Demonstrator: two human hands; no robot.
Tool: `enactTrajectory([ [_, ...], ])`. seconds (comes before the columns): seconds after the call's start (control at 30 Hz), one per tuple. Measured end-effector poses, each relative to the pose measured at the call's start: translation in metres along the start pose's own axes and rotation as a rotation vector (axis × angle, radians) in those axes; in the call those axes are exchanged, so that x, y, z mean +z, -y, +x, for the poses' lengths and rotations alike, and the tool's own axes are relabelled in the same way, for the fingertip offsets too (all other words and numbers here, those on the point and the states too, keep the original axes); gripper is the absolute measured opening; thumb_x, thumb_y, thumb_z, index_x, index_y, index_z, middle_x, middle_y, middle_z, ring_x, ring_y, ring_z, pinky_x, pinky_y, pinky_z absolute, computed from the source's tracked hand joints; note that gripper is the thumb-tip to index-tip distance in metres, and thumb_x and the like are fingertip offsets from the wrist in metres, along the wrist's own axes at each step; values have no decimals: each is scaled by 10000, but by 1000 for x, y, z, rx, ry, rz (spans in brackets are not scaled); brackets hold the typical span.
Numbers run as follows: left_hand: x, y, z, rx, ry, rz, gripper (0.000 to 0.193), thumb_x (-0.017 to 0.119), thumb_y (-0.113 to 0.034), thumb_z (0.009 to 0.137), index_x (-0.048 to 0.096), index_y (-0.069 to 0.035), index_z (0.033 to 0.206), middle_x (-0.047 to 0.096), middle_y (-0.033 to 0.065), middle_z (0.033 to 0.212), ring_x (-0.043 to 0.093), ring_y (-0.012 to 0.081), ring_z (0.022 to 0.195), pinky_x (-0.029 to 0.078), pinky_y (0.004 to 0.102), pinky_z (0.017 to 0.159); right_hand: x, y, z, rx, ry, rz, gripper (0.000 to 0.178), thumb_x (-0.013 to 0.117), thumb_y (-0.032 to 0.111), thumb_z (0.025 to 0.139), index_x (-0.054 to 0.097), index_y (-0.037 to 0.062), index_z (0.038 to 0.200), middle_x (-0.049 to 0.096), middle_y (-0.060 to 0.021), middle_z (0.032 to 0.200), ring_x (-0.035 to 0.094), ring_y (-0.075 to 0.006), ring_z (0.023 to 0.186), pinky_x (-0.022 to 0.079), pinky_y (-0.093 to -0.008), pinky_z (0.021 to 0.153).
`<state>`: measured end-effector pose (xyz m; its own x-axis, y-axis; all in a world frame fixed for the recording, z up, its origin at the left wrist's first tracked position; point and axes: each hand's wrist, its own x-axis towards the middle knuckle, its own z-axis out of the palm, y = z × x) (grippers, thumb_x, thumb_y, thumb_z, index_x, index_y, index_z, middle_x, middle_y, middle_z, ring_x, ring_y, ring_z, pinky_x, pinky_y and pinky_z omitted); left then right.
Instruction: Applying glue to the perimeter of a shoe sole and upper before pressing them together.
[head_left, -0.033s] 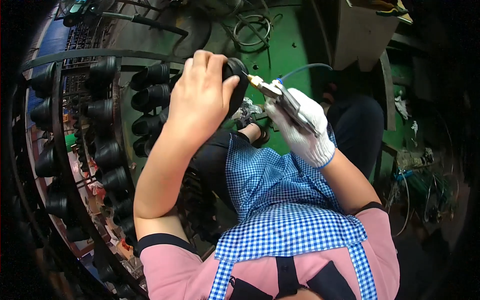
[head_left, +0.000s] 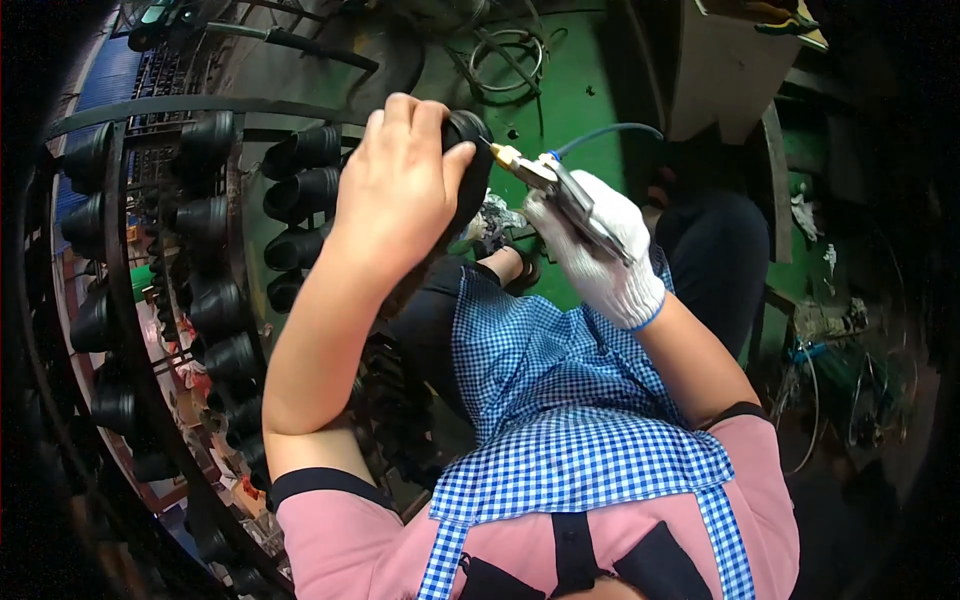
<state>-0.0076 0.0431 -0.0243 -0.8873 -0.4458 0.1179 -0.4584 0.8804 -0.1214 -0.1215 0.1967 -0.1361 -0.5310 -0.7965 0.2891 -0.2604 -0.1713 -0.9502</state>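
To the left of the bare left hand (head_left: 395, 195), black shoes (head_left: 298, 195) are held in rows on a metal rack (head_left: 122, 250). A black shoe (head_left: 468, 135) is gripped under that hand's curled fingers, the thumb laid along it; its long axis appears to run from the fingertips back toward the wrist, partly hidden. Just right of the thumb, a metal nozzle (head_left: 505, 155) is aimed leftward at the shoe; contact cannot be told. The gun-shaped tool (head_left: 572, 200) is clasped by the gloved right hand (head_left: 610, 235), whose fingers are set right of the shoe. No writing can be read on either.
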Motion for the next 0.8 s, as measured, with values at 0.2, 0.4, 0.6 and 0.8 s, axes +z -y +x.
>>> enactTrajectory([
  [0.2, 1, 51, 23, -230, 180, 67, 432, 635, -405, 960, 588, 5, 1090, 624, 229, 1084, 636, 413, 1053, 530, 494, 890, 48, -9, 24, -55, -46, 77, 164, 761, 198, 896, 701, 62, 965, 641, -118, 801, 666, -283, 684, 533, -360, 616],
  [0.4, 8, 83, 24, -437, 231, -12, 559, 636, -506, 940, 637, 32, 1088, 671, 216, 1133, 656, 351, 1074, 492, 421, 957, 71, -10, 21, -77, -33, 48, 192, 764, 217, 891, 717, 75, 1011, 646, -115, 817, 664, -288, 675, 540, -359, 614],
  [0.6, 14, 102, 19, -569, 246, -82, 665, 633, -611, 854, 645, 4, 1108, 680, 190, 1173, 642, 335, 1138, 492, 432, 982, 78, -7, 2, -108, 2, 18, 172, 779, 194, 867, 727, 90, 995, 633, -105, 794, 653, -285, 675, 540, -359, 608],
  [0.8, 19, 108, 19, -626, 227, -45, 684, 628, -635, 831, 674, -13, 1112, 698, 185, 1180, 653, 331, 1149, 500, 437, 974, 80, -2, -13, -163, -14, 16, 154, 775, 209, 867, 721, 96, 957, 627, -107, 766, 654, -284, 668, 535, -378, 592],
])
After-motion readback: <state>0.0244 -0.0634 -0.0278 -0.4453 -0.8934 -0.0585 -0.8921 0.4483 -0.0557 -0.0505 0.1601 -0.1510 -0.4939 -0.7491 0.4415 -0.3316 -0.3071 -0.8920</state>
